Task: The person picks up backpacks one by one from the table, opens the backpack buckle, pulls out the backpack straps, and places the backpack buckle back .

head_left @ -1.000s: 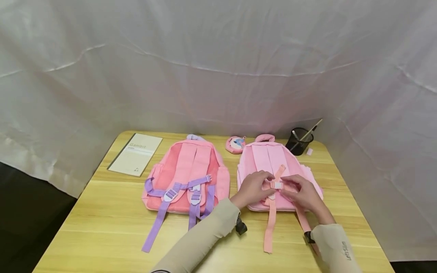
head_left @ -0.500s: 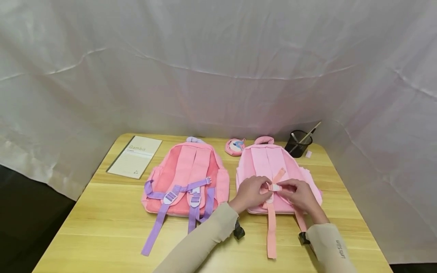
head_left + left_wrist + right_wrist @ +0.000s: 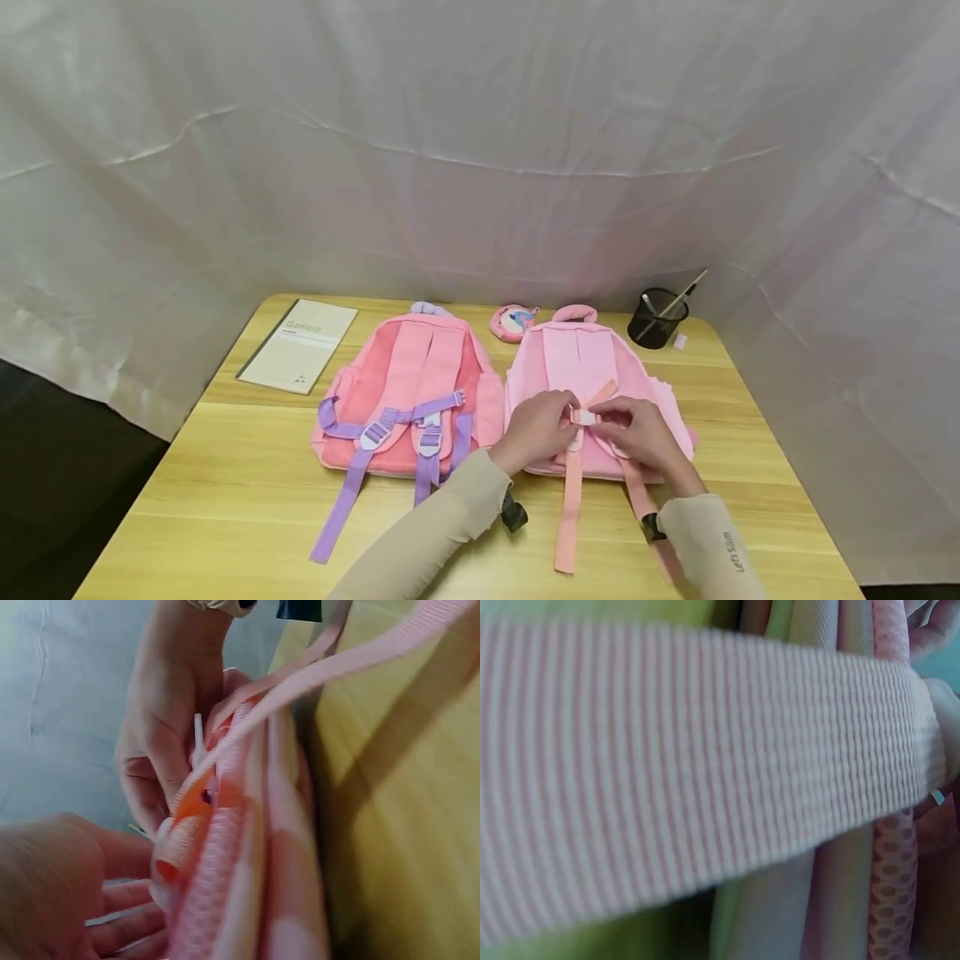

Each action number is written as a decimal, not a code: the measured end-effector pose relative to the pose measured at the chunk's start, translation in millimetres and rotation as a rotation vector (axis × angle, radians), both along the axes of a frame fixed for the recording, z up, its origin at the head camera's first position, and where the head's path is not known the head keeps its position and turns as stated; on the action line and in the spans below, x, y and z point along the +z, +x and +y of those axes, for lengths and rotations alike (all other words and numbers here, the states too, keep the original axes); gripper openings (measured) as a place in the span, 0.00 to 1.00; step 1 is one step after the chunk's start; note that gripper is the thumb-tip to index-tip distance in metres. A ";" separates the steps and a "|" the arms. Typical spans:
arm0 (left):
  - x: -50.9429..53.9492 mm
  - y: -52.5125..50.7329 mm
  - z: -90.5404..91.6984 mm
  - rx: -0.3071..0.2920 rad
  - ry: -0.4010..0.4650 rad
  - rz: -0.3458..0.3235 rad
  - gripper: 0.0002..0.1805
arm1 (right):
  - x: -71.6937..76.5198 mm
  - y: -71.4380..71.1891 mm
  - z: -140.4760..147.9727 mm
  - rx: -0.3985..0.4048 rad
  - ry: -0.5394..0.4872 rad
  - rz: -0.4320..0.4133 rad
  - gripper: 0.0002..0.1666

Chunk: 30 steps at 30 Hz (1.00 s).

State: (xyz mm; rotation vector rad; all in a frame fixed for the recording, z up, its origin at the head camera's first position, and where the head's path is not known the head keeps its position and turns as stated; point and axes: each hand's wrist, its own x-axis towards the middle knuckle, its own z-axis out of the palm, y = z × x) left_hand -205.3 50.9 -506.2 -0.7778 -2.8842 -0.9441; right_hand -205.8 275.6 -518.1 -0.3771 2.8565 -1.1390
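A light pink backpack [image 3: 577,354] lies back panel up, with peach webbing straps [image 3: 568,517] trailing toward the near table edge. Over its lower part, my left hand [image 3: 534,427] pinches one side of a small white side-release buckle [image 3: 583,417]. My right hand [image 3: 639,429] pinches the buckle's other side. Whether its halves are fully clipped is too small to tell. In the left wrist view, the left hand [image 3: 64,889] and right hand [image 3: 169,720] meet at the backpack's edge. A ribbed strap [image 3: 705,765] covers most of the right wrist view, hiding much of that hand.
Left of it lies a coral backpack [image 3: 405,367] with purple straps [image 3: 348,504]. A notebook [image 3: 298,346] is at the far left. Behind are a round pink pouch [image 3: 513,323], a black mesh pen cup [image 3: 657,321] and a small pink block [image 3: 680,341]. Grey fabric walls surround the table.
Both hands have shifted left with the buckle, and the light pink backpack has slid slightly left toward the coral one. Both hands keep pinching the buckle.
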 end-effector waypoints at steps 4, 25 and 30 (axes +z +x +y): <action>5.2 -4.2 -2.7 -0.025 -0.005 -0.038 0.14 | 0.9 0.1 -2.3 -0.002 0.001 -0.008 0.18; -21.3 -7.5 -1.8 0.033 0.107 0.003 0.12 | -7.4 -6.4 -2.1 0.024 -0.024 -0.022 0.16; -23.1 -6.1 -1.5 0.030 0.102 0.021 0.12 | -8.8 -7.5 -5.8 0.007 -0.002 -0.026 0.16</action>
